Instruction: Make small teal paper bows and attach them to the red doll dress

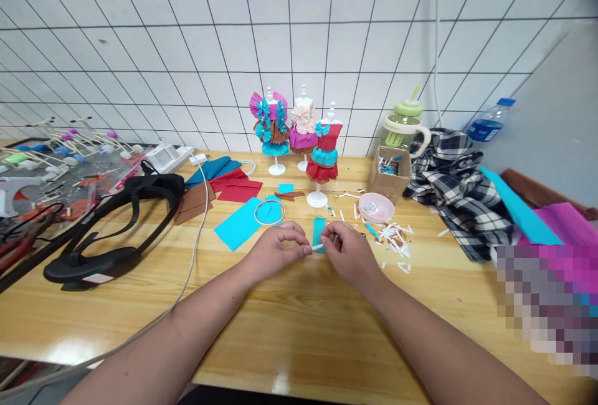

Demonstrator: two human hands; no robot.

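Note:
My left hand (275, 249) pinches one end of a small white strip (317, 247) between thumb and fingertips. At the strip's other end, the fingers of my right hand (352, 255) are closed in a pinch. Directly behind the white strip is a narrow turquoise piece of crepe paper (319, 228); the strip crosses its lower end, and I cannot tell if they are joined. Just beyond stands a small white dress form (324, 152) in a red and turquoise paper dress. Left of it, a metal ring (256, 217) lies over turquoise paper (237, 225).
Two more dressed forms (275, 134) stand by the tiled wall. On the right are a pink bowl (390, 212), white paper scraps (397, 240), a cardboard box (390, 185), a green-lidded cup (405, 119) and plaid cloth (446, 174). A black headset (100, 263) and cable (192, 262) lie left.

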